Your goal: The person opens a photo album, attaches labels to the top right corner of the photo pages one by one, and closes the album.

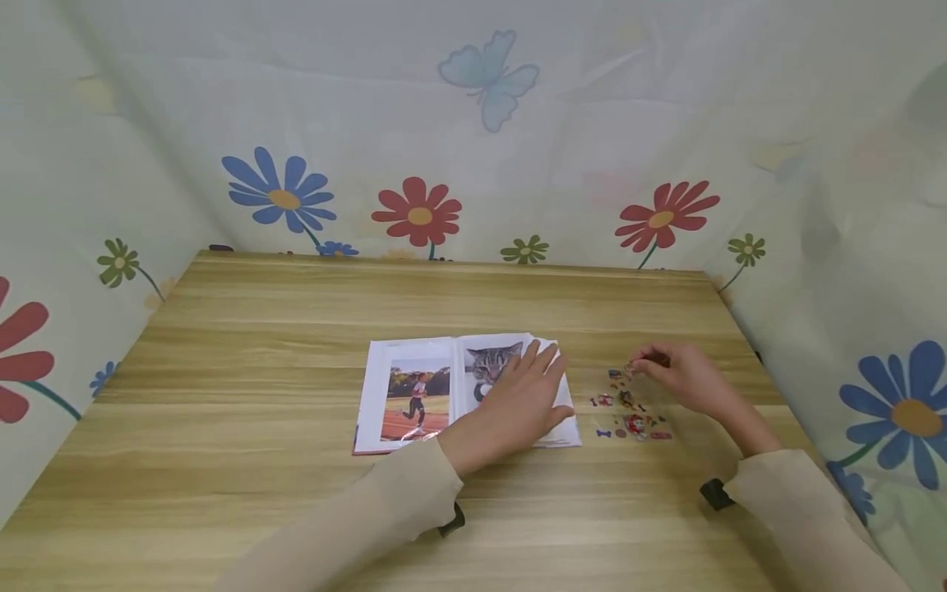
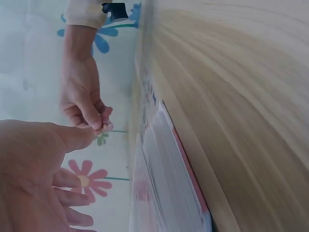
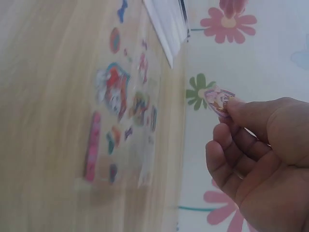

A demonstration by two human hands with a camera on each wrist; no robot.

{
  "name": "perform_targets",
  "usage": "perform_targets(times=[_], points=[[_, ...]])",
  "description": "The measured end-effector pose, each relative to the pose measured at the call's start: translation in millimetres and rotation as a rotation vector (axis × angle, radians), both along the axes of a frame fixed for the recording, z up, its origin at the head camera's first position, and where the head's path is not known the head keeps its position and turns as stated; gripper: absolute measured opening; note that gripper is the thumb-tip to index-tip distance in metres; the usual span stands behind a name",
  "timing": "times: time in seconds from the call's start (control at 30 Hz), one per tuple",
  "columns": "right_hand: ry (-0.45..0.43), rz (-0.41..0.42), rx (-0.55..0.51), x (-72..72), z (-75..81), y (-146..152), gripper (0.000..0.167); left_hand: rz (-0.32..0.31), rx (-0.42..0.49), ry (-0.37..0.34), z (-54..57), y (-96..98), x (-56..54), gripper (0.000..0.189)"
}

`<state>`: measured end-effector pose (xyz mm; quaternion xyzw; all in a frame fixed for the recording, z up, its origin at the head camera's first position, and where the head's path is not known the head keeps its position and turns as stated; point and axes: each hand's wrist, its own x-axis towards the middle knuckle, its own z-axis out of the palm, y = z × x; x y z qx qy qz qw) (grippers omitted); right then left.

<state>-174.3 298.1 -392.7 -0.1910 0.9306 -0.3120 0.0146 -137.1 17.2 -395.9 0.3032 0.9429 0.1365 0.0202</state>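
My right hand (image 1: 688,376) pinches a small cartoon sticker (image 3: 219,100) between thumb and forefinger. It is above the far end of a clear sticker sheet (image 3: 130,159), which bears several colourful cartoon stickers and lies on the table right of the album. An open photo album (image 1: 375,395) shows a picture of a runner (image 1: 416,400) on its left page and a cat photo (image 1: 488,366) on its right page. Over that right page my left hand (image 1: 518,399) reaches with its fingers spread, hiding part of the cat photo. In the left wrist view the left hand's fingers hold nothing.
The wood-grain table (image 1: 244,353) extends around the album on all sides. Behind it and at both sides hangs a pale curtain (image 1: 355,99) printed with flowers and a butterfly. A dark wrist strap piece (image 1: 716,495) hangs below the right sleeve.
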Motion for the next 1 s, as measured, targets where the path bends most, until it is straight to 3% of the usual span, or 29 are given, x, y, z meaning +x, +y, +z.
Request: perform_targets(times=[0.23, 0.53, 0.73, 1.0], points=[[0.039, 0.032, -0.02, -9.5, 6.7, -23.4, 0.008, 0.046, 0.046, -0.032, 0.0, -29.6, 3.8, 0.077], [-0.036, 0.077, -0.093, -18.4, 11.6, -51.2, 0.009, 0.092, 0.146, -0.004, -2.6, -71.3, 7.2, 0.077], [-0.051, 0.105, -0.112, -24.0, 12.2, -68.2, 0.009, 0.145, 0.138, -0.03, -4.6, -93.6, 11.7, 0.076], [-0.042, 0.154, -0.134, -30.6, 10.7, -85.3, 0.008, 0.168, 0.143, 0.002, -9.0, -118.2, 18.1, 0.075]])
